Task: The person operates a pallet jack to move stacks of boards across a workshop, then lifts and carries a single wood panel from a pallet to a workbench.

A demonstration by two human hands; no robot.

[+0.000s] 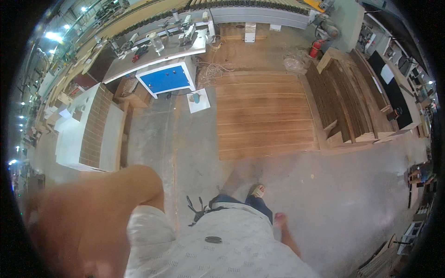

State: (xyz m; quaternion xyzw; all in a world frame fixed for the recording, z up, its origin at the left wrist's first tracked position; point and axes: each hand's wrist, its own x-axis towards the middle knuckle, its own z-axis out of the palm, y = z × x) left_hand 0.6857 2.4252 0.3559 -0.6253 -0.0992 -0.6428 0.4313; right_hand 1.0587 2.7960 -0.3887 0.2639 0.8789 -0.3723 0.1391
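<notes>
Head view check.

**Q:** Where is the work item, and how are the hands set?

**A:** The light wooden boards (264, 116) lie flat, edge to edge, on the concrete floor (185, 153), ahead of the person's sandalled foot (257, 190) and apart from it. Nothing is held. The left arm (92, 222) is raised close to the lens and blurred, so I cannot tell whether that grip is spread or pressed together. The right hand cannot be made out with certainty, so its grip is likewise undetermined.

**Q:** Handling properties?

**A:** Judged from appearance, the boards are long, stiff and fairly heavy. The faces look smooth, and the sawn edges may shed splinters. They should not be fragile, but a long board will likely swing if lifted at one end.

**Q:** Hold points?

**A:** Take one board by its long edges near the middle, or at both ends.

**Q:** Surroundings?

**A:** A stack of dark planks (347, 97) stands just right of the boards. A blue cabinet (167, 79) sits under a cluttered desk (153, 58) beyond. A red fire extinguisher (316, 48) stands further back.
</notes>
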